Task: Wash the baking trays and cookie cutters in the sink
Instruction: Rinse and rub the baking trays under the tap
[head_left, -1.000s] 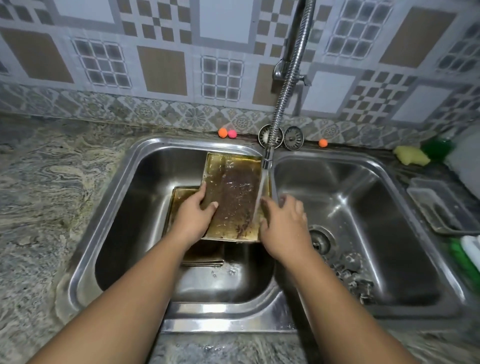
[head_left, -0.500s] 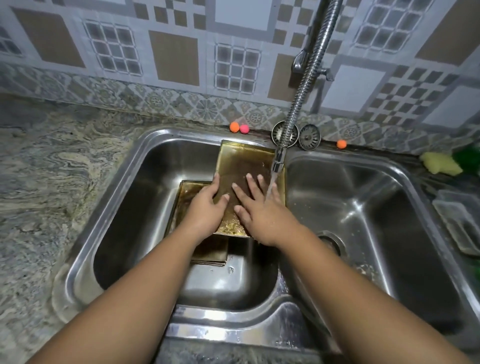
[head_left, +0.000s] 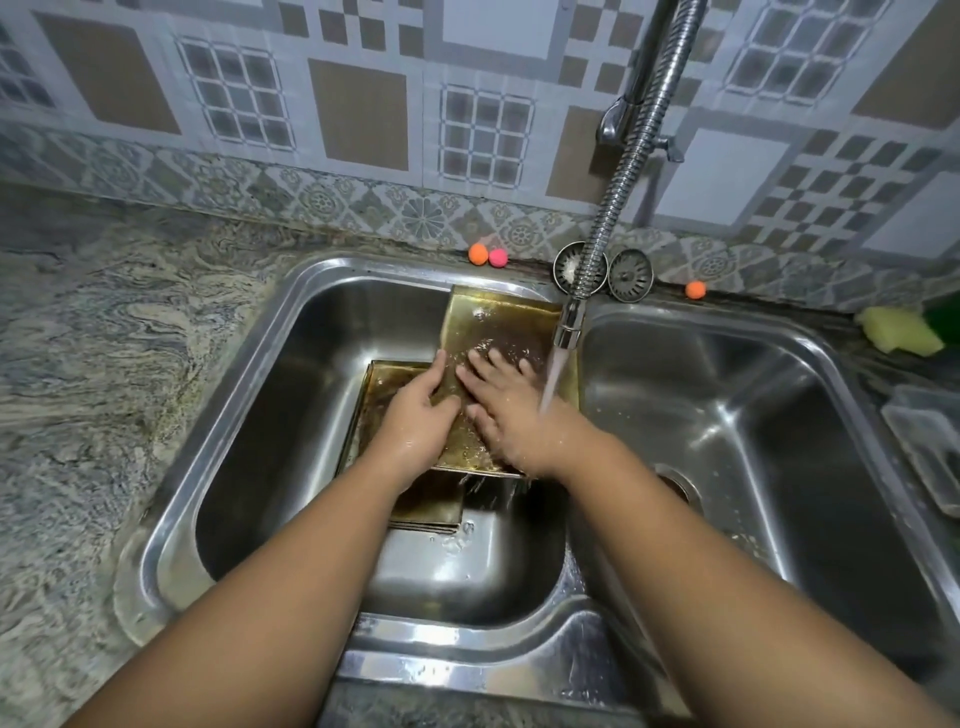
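The left hand (head_left: 415, 415) grips the left edge of a tilted, stained baking tray (head_left: 498, 322). The right hand (head_left: 511, 415) lies flat on its face, fingers spread. Above its right edge the faucet (head_left: 569, 327) runs. A second tray (head_left: 384, 379) lies beneath it.

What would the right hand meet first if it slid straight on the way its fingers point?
Probably the far rim of the upper baking tray, on which the right hand lies flat; beyond that, the sink's back wall. Depth is hard to judge.

Marbled counter (head_left: 104, 364), double sink (head_left: 467, 670) inset: baking trays (head_left: 384, 382) in left basin; back ledge bears orange ball (head_left: 478, 254), pink ball (head_left: 497, 257), two strainers (head_left: 630, 274), sponge (head_left: 896, 328).
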